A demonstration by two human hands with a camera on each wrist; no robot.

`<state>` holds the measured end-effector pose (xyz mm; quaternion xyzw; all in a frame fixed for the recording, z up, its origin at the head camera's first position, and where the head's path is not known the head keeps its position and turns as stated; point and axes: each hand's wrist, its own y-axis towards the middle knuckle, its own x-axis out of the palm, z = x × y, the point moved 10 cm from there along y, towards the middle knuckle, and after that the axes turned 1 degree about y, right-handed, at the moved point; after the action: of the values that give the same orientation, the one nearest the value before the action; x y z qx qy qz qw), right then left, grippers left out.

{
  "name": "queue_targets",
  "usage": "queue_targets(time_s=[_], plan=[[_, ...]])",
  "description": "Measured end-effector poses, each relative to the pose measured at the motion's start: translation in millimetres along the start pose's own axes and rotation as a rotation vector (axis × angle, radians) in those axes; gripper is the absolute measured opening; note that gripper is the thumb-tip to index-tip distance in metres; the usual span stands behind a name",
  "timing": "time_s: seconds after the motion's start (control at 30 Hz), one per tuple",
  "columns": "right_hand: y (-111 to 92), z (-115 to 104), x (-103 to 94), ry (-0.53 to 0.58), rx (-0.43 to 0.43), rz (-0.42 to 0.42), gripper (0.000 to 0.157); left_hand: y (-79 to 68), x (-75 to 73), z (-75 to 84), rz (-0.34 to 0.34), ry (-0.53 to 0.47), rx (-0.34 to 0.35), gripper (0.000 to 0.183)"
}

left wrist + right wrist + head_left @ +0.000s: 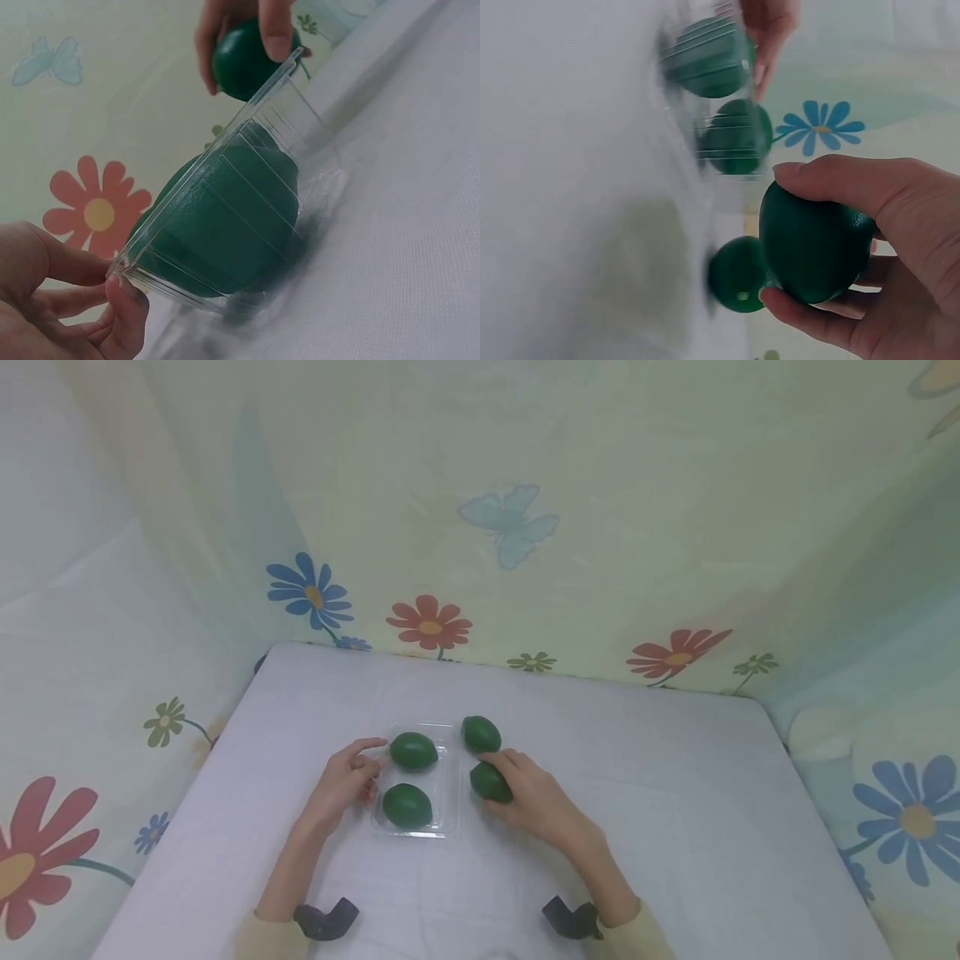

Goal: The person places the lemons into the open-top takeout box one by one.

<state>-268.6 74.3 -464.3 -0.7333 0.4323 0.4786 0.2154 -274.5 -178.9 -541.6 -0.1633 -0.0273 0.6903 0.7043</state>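
Note:
A clear plastic container (444, 785) lies on the table with two green limes inside, a far lime (413, 751) and a near lime (407, 806). My left hand (343, 783) is at the container's left side; in the left wrist view its thumb and a finger pinch the rim's corner. Just right of the container, my right hand (536, 797) grips another lime (814, 244) between thumb and fingers. The right wrist view shows this lime raised off the cloth. Beyond it, a loose lime (481, 734) rests on the table near the container's far right corner.
White cloth covers the table (675, 827). A printed curtain (585, 585) with flowers and a butterfly hangs behind and along both sides. Dark curved pieces sit at the left wrist (327, 920) and the right wrist (572, 918).

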Motion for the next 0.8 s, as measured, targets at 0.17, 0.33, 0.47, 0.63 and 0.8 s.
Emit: queue_targets(time_s=[0.17,0.33,0.47,0.63,0.8], plan=[[13,-17,-7.9,0.024,-0.077,0.023,0.062,-1.0,-4.2,0.4,0.013,-0.004,0.001,0.044],[29,-33,1.1,0.068,-0.113,-0.007,0.061,-0.4,-3.5,-2.0,0.007,-0.021,-0.001,0.045],[42,-46,10.6,0.085,-0.171,-0.018,0.060,0.6,-2.7,-4.2,0.017,-0.018,-0.007,0.045],[53,-55,20.0,0.089,-0.207,-0.037,0.061,1.7,-1.6,-3.8,0.021,-0.018,0.001,0.044],[59,-57,30.9,0.057,-0.207,-0.068,0.060,2.0,-2.8,-1.6,0.025,-0.007,0.010,0.044]])
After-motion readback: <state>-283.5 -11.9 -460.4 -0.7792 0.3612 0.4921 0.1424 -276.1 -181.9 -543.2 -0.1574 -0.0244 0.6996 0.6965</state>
